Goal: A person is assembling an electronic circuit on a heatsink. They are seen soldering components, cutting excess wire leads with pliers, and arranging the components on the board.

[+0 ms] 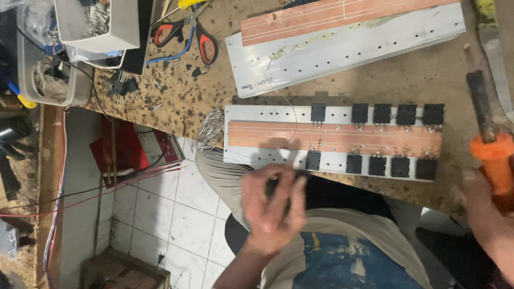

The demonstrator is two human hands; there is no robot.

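Black component pinched in left hand; right hand gripping orange-handled tool.

- A small black component, flat and dark, sat pinched in the fingers of the left hand, just below the near edge of the aluminium strip. It was blurred and partly hidden by the fingers, so its leads could not be made out.
- A soldering iron with an orange handle and a long, dark, scorched shaft was held by the right hand at the handle. It pointed away from the person, over the right end of the tabletop.
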